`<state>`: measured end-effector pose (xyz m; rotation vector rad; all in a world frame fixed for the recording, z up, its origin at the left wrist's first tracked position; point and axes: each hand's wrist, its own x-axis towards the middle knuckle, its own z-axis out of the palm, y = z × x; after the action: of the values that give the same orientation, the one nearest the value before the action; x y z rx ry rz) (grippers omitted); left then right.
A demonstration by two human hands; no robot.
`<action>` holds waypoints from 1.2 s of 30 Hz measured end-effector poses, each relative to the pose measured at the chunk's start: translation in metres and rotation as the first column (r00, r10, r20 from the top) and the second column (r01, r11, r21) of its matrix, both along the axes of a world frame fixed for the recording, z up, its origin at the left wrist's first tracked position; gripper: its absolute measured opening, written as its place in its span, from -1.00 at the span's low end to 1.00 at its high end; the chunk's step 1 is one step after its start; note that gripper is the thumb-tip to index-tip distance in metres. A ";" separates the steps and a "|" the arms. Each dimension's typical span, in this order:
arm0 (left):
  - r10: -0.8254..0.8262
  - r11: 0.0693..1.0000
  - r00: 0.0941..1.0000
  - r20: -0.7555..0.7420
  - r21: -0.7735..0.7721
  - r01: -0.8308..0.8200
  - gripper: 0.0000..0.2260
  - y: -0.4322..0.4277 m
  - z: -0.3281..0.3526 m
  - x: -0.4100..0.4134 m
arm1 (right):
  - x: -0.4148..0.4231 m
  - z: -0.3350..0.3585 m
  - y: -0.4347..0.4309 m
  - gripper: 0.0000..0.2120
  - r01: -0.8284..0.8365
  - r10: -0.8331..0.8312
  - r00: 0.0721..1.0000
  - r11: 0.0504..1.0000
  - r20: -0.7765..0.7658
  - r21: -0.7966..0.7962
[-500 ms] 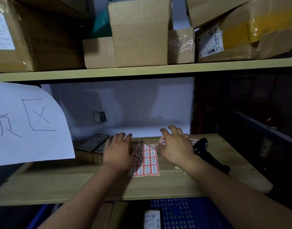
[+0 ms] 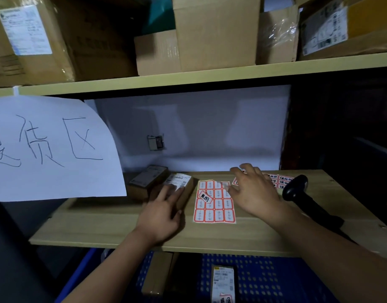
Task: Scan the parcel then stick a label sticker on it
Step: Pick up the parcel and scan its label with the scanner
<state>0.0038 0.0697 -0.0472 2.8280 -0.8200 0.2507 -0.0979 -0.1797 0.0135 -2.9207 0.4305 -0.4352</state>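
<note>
crate (image 2: 275, 278): sitting nearest, below the shelf (image 2: 113, 232), holding labelled parcels.
left hand (image 2: 161, 217): lying flat, fingers released, tips resting on the parcel (image 2: 177, 186).
parcel: sitting on the shelf, left of the sheet (image 2: 214, 202); looking small, light, stiff; gripping its long sides seems best.
right hand (image 2: 253, 193): fingers spread, picking at the sheet's top corner; stickers looking thin, floppy.
scanner (image 2: 297, 189): lying idle, far right.

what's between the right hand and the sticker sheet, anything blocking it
Nothing visible. The right hand hovers open over the top right corner of the sticker sheet, fingertips at its edge. The scanner lies off to its right, and the left hand rests on the parcel, left of the sheet.
</note>
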 end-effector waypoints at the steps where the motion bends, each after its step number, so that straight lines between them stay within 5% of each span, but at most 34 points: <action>1: -0.017 1.000 1.000 0.005 -0.023 0.017 -0.36 0.001 -0.002 0.000 | -0.001 -0.002 -0.003 -0.41 0.005 -0.005 1.000 1.000 0.007 -0.004; 6: -0.057 0.973 0.975 0.215 -0.208 0.102 -0.45 -0.008 -0.004 -0.010 | -0.019 -0.008 -0.022 -0.41 0.029 -0.030 0.999 0.999 0.018 0.032; 13: -0.200 0.885 0.749 0.632 -0.211 0.415 -0.53 -0.073 0.015 -0.044 | -0.070 -0.032 -0.081 -0.50 0.366 -0.385 0.898 0.922 0.212 0.122; 19: -0.307 0.863 0.666 0.680 -0.096 0.496 -0.57 -0.134 0.007 -0.061 | -0.085 -0.044 -0.113 -0.43 0.470 -0.460 0.883 0.855 -0.096 0.221; 26: -0.362 0.855 0.653 0.665 -0.044 0.518 -0.50 -0.166 -0.008 -0.061 | -0.087 -0.047 -0.125 -0.81 0.387 -0.430 0.903 0.824 0.012 0.414; 28: -0.373 0.862 0.624 0.686 0.008 0.506 -0.45 -0.169 -0.010 -0.060 | -0.092 -0.035 -0.118 -0.87 0.224 -0.439 0.890 0.656 0.123 0.721; 31: -0.400 0.869 0.572 0.716 0.099 0.484 -0.37 -0.172 -0.012 -0.058 | -0.102 -0.001 -0.099 -0.83 -0.211 -0.496 0.833 0.127 0.246 0.969; 33: -0.403 0.878 0.568 0.718 0.126 0.462 -0.32 -0.174 -0.012 -0.058 | -0.111 0.018 -0.084 -0.74 -0.363 -0.478 0.815 0.021 0.328 0.932; 36: -0.387 0.888 0.576 0.720 0.123 0.442 -0.30 -0.175 -0.011 -0.058 | -0.119 0.038 -0.065 -0.64 -0.441 -0.434 0.809 -0.003 0.396 0.898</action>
<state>-0.0544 -0.1051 -0.0580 2.2990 -1.5502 1.3623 -0.2167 -0.2446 0.0511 -1.1197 0.3611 -0.6287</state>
